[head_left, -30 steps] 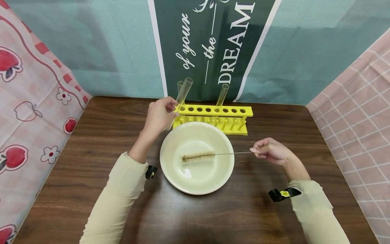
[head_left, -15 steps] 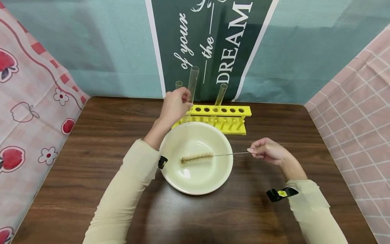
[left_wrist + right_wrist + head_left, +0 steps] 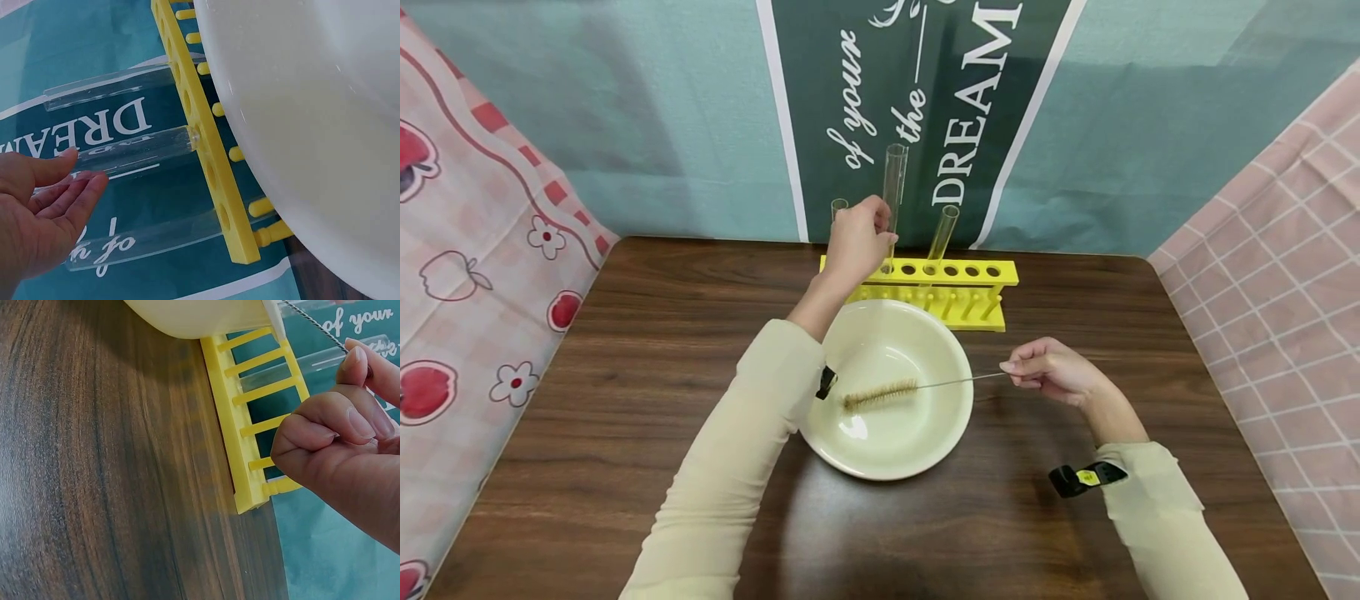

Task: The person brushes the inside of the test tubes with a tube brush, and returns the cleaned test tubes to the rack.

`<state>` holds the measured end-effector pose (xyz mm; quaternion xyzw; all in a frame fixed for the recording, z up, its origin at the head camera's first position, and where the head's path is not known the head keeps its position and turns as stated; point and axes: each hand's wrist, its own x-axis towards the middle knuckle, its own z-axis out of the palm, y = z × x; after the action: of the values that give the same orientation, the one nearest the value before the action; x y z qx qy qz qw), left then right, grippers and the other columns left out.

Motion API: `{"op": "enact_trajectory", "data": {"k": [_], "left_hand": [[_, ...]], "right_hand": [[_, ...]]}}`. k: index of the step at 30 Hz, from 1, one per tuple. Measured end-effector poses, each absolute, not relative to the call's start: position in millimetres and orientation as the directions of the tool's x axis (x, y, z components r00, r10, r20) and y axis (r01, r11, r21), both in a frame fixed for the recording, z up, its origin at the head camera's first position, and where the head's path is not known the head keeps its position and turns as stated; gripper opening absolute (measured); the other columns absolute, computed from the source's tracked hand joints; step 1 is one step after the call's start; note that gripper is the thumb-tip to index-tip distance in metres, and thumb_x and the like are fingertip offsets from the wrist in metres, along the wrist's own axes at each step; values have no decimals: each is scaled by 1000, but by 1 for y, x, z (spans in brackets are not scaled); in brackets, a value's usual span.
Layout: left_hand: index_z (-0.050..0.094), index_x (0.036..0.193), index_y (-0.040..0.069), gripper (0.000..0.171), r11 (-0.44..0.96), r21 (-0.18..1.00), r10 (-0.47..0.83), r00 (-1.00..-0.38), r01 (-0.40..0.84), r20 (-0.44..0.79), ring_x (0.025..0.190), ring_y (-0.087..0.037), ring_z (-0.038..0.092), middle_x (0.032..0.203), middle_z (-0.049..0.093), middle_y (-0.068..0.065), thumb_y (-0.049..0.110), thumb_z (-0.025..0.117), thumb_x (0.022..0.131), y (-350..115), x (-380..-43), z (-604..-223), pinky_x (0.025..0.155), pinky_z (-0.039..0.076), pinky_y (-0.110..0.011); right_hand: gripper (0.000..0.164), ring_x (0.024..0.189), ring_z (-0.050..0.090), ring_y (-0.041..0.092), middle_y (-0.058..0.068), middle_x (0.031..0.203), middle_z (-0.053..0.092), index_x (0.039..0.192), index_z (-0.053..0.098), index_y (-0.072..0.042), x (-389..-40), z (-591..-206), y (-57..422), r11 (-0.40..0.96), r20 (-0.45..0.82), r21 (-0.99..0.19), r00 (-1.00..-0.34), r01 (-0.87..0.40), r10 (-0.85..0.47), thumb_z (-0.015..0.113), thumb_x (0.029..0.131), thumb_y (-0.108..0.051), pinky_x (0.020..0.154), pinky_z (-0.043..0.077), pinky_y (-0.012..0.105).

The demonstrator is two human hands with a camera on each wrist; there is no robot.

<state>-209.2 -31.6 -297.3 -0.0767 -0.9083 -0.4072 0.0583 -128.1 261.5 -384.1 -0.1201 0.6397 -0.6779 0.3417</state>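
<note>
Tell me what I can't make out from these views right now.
Head: most of the leftmost tube, behind the left hand.
Head: part of the left rim of the bowl, behind the left sleeve.
Head: the handle end of the brush, hidden in the right hand.
Left wrist: part of the yellow rack, behind the bowl.
Right wrist: the brush's bristles, cut off by the top edge.

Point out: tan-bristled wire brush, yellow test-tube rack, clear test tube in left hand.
Tan-bristled wire brush (image 3: 880, 395), head view: middle of bristles.
Yellow test-tube rack (image 3: 214, 150), left wrist view: top bar.
Held clear test tube (image 3: 893, 177), head view: upper part.
</note>
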Motion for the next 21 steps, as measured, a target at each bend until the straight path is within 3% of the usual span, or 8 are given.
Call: {"op": "enact_trajectory", "data": {"k": [9,21], "left_hand": [[57,100,3,16,660,737,78,-989,146,126,82,-19,51,87,55,-6,7,62,86,-23,-221,-301,76,44,-29],[55,93,5,11,698,711,105,-994,81,11,79,-21,50,77,49,-6,7,63,85,-27,-229,-326,68,43,-29]], "right_hand": [[29,51,21,18,-1,60,53,65,60,-6,-127,-386,261,52,-276,-949,-744,310,-608,49,90,2,52,15,33],[29,51,23,18,-1,60,53,64,60,-7,-126,-387,261,71,-297,-945,-743,320,-600,50,90,0,53,16,35]]}}
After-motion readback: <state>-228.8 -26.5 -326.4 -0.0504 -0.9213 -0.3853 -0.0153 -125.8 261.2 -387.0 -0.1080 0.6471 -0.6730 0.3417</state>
